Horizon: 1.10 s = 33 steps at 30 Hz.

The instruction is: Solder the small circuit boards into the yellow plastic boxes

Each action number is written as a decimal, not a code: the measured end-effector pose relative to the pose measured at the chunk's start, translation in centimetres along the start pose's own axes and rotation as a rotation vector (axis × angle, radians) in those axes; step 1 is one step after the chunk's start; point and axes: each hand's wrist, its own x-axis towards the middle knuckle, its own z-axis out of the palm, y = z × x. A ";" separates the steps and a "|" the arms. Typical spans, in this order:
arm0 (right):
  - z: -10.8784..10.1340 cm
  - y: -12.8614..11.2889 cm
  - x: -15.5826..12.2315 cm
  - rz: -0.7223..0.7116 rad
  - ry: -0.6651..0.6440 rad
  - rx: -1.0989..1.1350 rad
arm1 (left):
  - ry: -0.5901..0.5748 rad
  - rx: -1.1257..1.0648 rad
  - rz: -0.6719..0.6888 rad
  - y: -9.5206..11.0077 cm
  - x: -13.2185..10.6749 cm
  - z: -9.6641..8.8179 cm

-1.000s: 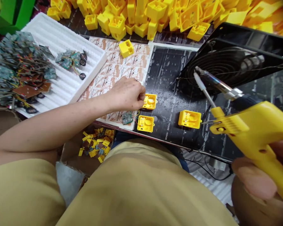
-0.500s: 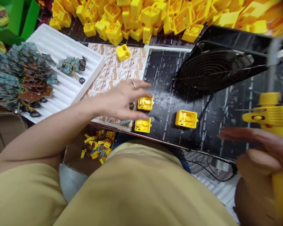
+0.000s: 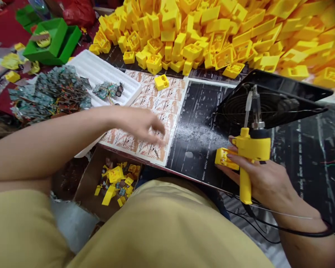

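My right hand (image 3: 268, 182) grips a yellow soldering gun (image 3: 254, 147) by its handle, with the metal tip and a thin tube pointing away from me. The fingers of that same hand also touch a small yellow plastic housing (image 3: 221, 158) on the black bench sheet. Over the brown-patterned sheet (image 3: 128, 143) hangs my left hand (image 3: 145, 126). Its fingers are loosely curled and apart, a little blurred, and I see nothing in them. Another yellow housing (image 3: 161, 82) sits beyond this hand.
A large heap of yellow housings (image 3: 181, 41) fills the back. The black fan (image 3: 257, 106) stands behind the soldering gun. At left are a white foam tray (image 3: 100, 70), piled circuit boards (image 3: 53, 89) and green bins (image 3: 50, 41). A cardboard box (image 3: 86, 182) with yellow parts lies below the edge.
The two housings by my left hand have gone from the bench; more yellow parts show in the box. My right hand has brought the soldering gun left to the remaining housing.
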 end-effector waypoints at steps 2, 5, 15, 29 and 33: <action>0.4 -0.8 0.9 -0.052 0.023 0.015 | 0.472 0.086 -0.290 -3.1 4.9 -1.5; 0.9 -1.9 2.4 -0.077 0.042 0.036 | 0.710 0.064 -0.494 -6.8 10.7 -2.2; 1.5 -2.1 2.4 0.039 -0.030 0.194 | -0.016 0.028 -0.021 2.8 5.9 -0.6; 2.2 -3.2 1.4 0.058 0.003 0.170 | 0.547 0.279 -0.172 4.6 3.3 7.0; 2.5 -3.1 1.1 0.040 0.025 0.151 | 0.517 0.282 -0.087 4.8 4.8 7.4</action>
